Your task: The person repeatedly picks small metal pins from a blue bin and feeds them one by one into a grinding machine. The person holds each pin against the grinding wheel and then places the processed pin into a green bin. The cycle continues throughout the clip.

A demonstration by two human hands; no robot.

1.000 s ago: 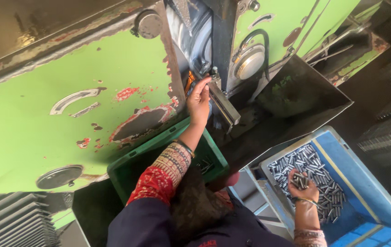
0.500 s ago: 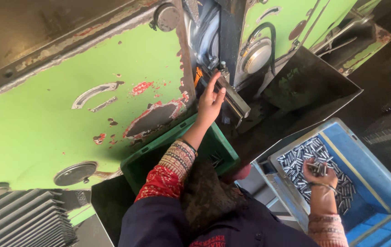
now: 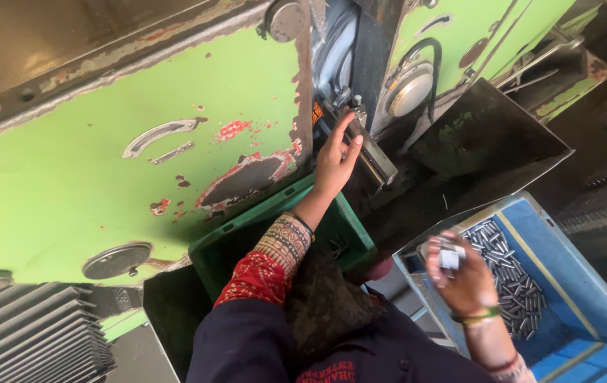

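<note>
Left hand (image 3: 337,157) was up at the green machine (image 3: 140,142), about 12 o'clock from the body. Fingers were extended, not clenched, with the fingertips on or right beside the metal fixture block (image 3: 373,157) at the machine's slot. Couldn't tell if it was pinching a part there; nothing visible in the palm.

Right hand (image 3: 463,273) was at roughly 3 o'clock, raised just above the blue bin (image 3: 587,284). It was blurred, but closed around a few small metal cylindrical pieces (image 3: 449,255), their ends showing between the fingers.

The rest of the metal pieces (image 3: 512,276) lay loose in a heap in the bin's far half, just beside the right hand.

The green crate (image 3: 349,234) sat under the left forearm, below the fixture. A dark metal chute (image 3: 488,135) sat at 2 o'clock from the fixture.
</note>
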